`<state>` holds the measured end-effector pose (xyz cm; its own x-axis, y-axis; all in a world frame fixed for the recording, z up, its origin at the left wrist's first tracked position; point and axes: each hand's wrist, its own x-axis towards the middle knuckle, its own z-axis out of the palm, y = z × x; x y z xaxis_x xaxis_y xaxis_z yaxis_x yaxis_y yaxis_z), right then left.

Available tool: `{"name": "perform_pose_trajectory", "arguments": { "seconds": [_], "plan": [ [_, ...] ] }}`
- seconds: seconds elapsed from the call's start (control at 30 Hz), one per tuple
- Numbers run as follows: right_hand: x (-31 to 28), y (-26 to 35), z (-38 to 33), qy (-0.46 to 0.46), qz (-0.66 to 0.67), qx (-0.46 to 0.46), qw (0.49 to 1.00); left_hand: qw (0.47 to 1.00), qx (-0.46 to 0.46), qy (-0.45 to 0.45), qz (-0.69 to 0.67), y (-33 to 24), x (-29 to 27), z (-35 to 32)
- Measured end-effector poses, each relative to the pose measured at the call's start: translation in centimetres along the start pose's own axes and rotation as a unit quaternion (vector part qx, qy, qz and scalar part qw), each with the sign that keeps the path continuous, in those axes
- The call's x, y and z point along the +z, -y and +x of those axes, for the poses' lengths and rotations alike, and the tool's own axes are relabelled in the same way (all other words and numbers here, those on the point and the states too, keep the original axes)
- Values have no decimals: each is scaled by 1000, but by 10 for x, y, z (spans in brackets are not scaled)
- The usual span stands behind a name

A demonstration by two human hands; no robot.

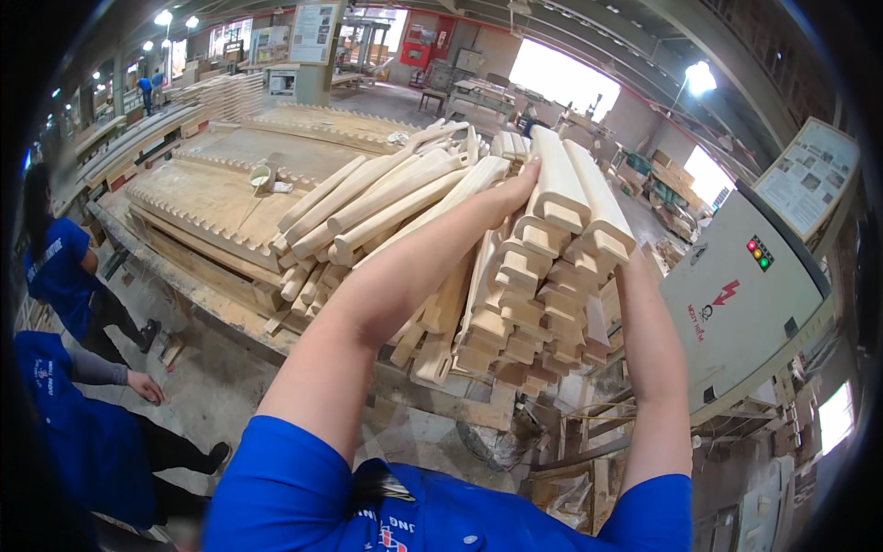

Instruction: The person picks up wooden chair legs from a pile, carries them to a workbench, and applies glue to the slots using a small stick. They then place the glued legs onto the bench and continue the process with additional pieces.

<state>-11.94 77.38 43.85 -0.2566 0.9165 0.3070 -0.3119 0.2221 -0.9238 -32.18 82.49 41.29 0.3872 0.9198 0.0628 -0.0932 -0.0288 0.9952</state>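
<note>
A tall stack of pale shaped wooden pieces (515, 313) stands in front of me, their stepped ends facing me. Two long pieces (575, 189) lie on top of it. My left hand (522, 179) reaches up along the stack and presses against the left side of those top pieces, fingers curled on the wood. My right forearm rises on the stack's right side. My right hand (629, 267) is almost wholly hidden behind the ends of the pieces, so its grip does not show. More curved wooden pieces (377, 207) lie fanned out to the left of the stack.
The pile rests on a rough wooden bench (212, 198) carrying flat toothed boards and a white cup (261, 175). A grey electrical cabinet (745, 294) stands close on the right. Two people in blue (57, 267) (87, 442) are at the left. Offcuts litter the floor below.
</note>
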Motion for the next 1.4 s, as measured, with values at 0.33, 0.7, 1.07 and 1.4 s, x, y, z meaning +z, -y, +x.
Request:
{"name": "perform_pose_trajectory", "arguments": {
  "seconds": [0.33, 0.7, 1.07, 1.4],
  "plan": [
    [-35, -19, 9, 66, 44, 30, 996, 999, 46, 3, 0, 11, 36, -105],
    [-34, -19, 11, 69, -50, 138, 987, 960, -8, -277, -28, 118, 79, -267],
    [-36, 1, 17, 72, -134, 107, 983, 772, -329, -536, -92, 352, 174, -525],
    [-7, -3, 11, 49, -141, 146, 978, 856, 25, -426, 293, 197, 144, -421]
  ]
}}
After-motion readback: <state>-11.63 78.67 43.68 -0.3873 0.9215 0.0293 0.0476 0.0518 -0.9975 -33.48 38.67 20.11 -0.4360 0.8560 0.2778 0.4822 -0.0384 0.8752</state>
